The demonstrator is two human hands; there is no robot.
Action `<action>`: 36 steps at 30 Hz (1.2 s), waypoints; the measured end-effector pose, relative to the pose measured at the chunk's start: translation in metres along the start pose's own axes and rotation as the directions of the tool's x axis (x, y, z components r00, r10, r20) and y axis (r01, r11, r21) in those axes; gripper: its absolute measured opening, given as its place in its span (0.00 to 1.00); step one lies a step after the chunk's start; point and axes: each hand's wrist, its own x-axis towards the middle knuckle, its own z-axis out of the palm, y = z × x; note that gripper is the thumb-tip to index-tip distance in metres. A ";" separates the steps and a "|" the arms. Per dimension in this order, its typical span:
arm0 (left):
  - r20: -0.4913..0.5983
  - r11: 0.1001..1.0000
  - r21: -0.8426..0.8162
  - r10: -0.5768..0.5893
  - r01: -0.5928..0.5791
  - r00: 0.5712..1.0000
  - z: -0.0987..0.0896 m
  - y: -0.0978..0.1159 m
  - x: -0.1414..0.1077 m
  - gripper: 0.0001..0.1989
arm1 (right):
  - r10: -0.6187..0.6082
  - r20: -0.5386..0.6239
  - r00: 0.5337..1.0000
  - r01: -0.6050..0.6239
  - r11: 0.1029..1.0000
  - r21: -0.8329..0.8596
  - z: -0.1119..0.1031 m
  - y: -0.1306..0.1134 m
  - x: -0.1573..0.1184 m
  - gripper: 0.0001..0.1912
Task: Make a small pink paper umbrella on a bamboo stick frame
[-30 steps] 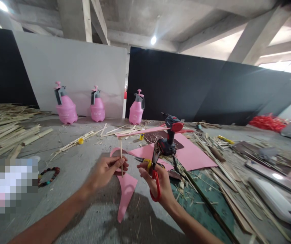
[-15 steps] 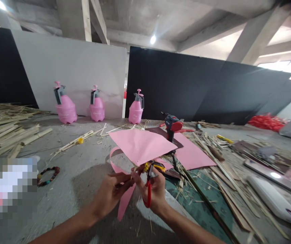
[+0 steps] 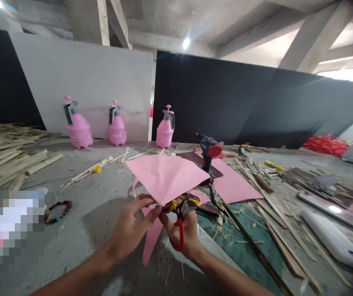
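Observation:
A fan-shaped sheet of pink paper faces me above my hands, with a curved pink paper strip hanging below it. My left hand grips the sheet's lower corner from the left. My right hand is shut on red-handled scissors with yellow parts, and their blades sit at the sheet's lower edge. The paper and fingers hide any stick that the left hand holds. A cordless drill stands on a stand behind the sheet, on a larger pink sheet.
Three pink pressure sprayers stand along the partition. Bamboo strips lie heaped at left, and more strips cover the right, around a green cutting mat. A bead bracelet lies on the concrete floor.
Compared with a second ago, the pink sheet has swung from edge-on to facing me. My hands have come together beneath it, and the scissors have tilted from upright to its lower edge.

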 end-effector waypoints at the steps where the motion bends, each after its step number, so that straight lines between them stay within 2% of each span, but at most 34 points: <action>1: -0.011 1.000 0.009 0.011 -0.011 1.000 0.000 0.000 0.000 0.10 | 0.006 0.018 1.000 -0.006 1.000 0.002 0.000 -0.001 0.000 0.04; 8: -0.097 0.998 0.054 0.025 -0.020 0.995 -0.005 -0.012 -0.008 0.05 | 0.021 0.129 0.991 -0.022 1.000 0.007 0.002 -0.007 -0.004 0.02; 14: -0.179 0.999 0.011 0.047 -0.046 0.983 -0.005 -0.019 -0.012 0.06 | 0.026 0.204 0.979 -0.031 0.999 0.025 -0.001 -0.014 -0.004 0.04; 17: -0.257 0.997 0.057 0.058 -0.045 0.965 -0.015 -0.016 -0.009 0.06 | 0.001 0.285 0.959 -0.015 0.999 0.047 -0.013 -0.022 -0.003 0.10; 20: -0.320 0.985 0.155 0.125 -0.078 0.939 -0.032 -0.010 -0.006 0.06 | -0.001 0.415 0.910 -0.009 1.000 0.023 -0.030 -0.035 -0.002 0.24; 22: -0.338 0.967 0.225 0.192 -0.119 0.922 -0.044 -0.007 -0.003 0.05 | 0.060 0.512 0.857 -0.063 0.998 -0.012 -0.039 -0.047 -0.002 0.30; 26: -0.438 0.924 0.347 0.314 -0.164 0.842 -0.060 -0.010 -0.002 0.05 | 0.156 0.636 0.755 -0.191 0.982 -0.014 -0.044 -0.069 0.001 0.33; 30: -0.483 0.908 0.393 0.341 -0.149 0.807 -0.063 -0.021 -0.005 0.07 | 0.224 0.731 0.645 -0.293 0.955 -0.034 -0.038 -0.081 0.001 0.34; 33: -0.458 0.855 0.491 0.416 -0.166 0.786 -0.063 -0.028 -0.008 0.07 | 0.266 0.751 0.604 -0.288 0.952 -0.106 -0.034 -0.084 -0.001 0.35; 36: -0.444 0.817 0.548 0.466 -0.179 0.765 -0.063 -0.028 -0.010 0.07 | 0.332 0.732 0.594 -0.304 0.936 -0.177 -0.031 -0.084 -0.003 0.34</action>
